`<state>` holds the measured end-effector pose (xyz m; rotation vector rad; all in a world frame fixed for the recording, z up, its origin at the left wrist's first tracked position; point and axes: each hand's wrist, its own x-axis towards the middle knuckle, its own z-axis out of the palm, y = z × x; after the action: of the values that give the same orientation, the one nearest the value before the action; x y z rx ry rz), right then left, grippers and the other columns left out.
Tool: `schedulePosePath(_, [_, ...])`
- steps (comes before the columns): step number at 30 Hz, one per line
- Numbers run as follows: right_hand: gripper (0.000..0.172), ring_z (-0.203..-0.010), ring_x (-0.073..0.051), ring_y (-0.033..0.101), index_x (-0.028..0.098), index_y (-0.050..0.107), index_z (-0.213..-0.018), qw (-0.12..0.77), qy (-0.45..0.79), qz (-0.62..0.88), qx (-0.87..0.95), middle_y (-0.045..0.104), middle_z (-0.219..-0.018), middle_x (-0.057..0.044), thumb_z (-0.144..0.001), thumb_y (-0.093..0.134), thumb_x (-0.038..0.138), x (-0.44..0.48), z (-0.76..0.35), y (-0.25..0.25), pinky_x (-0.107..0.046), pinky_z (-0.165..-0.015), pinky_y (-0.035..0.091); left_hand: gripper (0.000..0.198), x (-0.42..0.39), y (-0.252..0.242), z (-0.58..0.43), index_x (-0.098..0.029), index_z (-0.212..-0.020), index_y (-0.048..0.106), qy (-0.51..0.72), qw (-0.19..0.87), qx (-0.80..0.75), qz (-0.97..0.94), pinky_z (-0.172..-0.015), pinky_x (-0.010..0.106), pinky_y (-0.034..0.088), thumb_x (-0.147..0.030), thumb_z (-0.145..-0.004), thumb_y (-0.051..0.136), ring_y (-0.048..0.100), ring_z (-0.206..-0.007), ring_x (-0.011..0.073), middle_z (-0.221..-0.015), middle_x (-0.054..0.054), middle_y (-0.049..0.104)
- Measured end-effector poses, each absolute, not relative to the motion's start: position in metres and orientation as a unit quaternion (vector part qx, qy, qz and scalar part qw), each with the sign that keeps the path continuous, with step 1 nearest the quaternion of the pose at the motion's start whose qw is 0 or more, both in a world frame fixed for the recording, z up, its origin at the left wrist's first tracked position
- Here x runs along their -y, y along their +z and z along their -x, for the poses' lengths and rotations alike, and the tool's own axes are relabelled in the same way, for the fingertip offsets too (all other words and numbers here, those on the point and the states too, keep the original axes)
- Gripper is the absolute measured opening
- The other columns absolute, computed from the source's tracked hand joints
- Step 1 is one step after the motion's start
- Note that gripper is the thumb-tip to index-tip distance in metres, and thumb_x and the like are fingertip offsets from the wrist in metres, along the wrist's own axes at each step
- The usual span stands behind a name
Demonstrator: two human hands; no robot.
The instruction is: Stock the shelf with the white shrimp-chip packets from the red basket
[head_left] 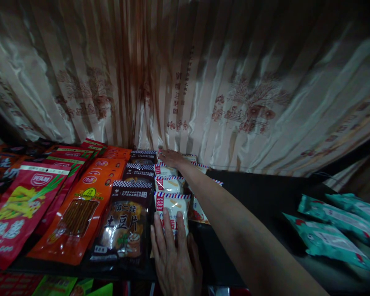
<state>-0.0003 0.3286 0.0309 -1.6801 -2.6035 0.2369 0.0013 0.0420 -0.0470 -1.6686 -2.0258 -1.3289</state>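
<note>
Left hand (175,259) flat, fingers slightly parted on the front pack (172,202), gripping nothing; right hand (170,158) at the row's far end, grip unclear. Best press lightly, squaring the white packs (168,186) between both hands without crushing.

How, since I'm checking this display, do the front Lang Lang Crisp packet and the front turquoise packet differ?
The front Lang Lang Crisp packet is mostly white with a striped top edge; the front turquoise packet is blue-green with touches of red. The left hand partly covers the Lang Lang Crisp packet; no hand covers the turquoise packet. Both are printed packets.
</note>
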Motion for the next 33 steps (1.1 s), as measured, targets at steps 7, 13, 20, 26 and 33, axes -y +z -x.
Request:
schedulePosePath(7, [0.058,-0.134,-0.030,0.034,0.026,0.035,-0.141,0.044,0.057,0.543,0.836,0.038,-0.147,-0.010,-0.093,0.020,0.055,-0.317,-0.002,0.039,-0.052,-0.106,0.023,0.053,-0.042,-0.044,-0.005,-0.024,-0.137,0.044,-0.440,0.119,0.702,0.547,-0.107,0.053,0.030,-0.027,-0.084,0.055,0.024,-0.139,0.0320,-0.148,0.009,0.037])
schedulePosePath(13, [0.058,-0.139,-0.031,0.025,0.024,0.033,-0.142,0.079,0.028,0.557,0.826,0.032,-0.150,-0.012,-0.094,0.023,0.053,-0.304,-0.013,0.050,-0.055,-0.108,0.018,0.054,-0.039,-0.040,-0.005,-0.027,-0.135,0.045,-0.446,0.130,0.701,0.541,-0.104,0.053,0.035,-0.026,-0.083,0.057,0.027,-0.137,0.0330,-0.145,0.008,0.041])
schedulePosePath(20, [0.052,-0.137,-0.027,0.030,0.021,0.049,-0.133,0.118,-0.006,0.529,0.840,0.041,-0.145,-0.011,-0.097,0.020,0.045,-0.280,-0.021,0.068,-0.046,-0.110,0.024,0.052,-0.036,-0.040,-0.002,-0.025,-0.134,0.048,-0.456,0.135,0.679,0.559,-0.105,0.055,0.032,-0.028,-0.082,0.058,0.027,-0.137,0.0353,-0.144,0.010,0.042])
schedulePosePath(26, [0.048,-0.135,-0.020,0.035,0.019,0.055,-0.127,0.129,-0.023,0.421,0.897,0.049,-0.140,-0.009,-0.098,0.023,0.040,-0.244,-0.020,0.079,-0.036,-0.111,0.027,0.050,-0.035,-0.039,-0.001,-0.025,-0.131,0.050,-0.463,0.129,0.677,0.557,-0.105,0.055,0.031,-0.026,-0.082,0.059,0.025,-0.138,0.0351,-0.149,0.011,0.034])
schedulePosePath(33, [0.045,-0.133,-0.028,0.038,0.018,0.059,-0.123,0.118,-0.028,0.375,0.919,0.052,-0.136,-0.013,-0.097,0.030,0.041,-0.228,-0.015,0.058,-0.049,-0.107,0.029,0.050,-0.036,-0.038,-0.001,-0.025,-0.132,0.049,-0.444,0.127,0.691,0.557,-0.104,0.055,0.034,-0.024,-0.083,0.056,0.026,-0.138,0.0338,-0.146,0.010,0.038])
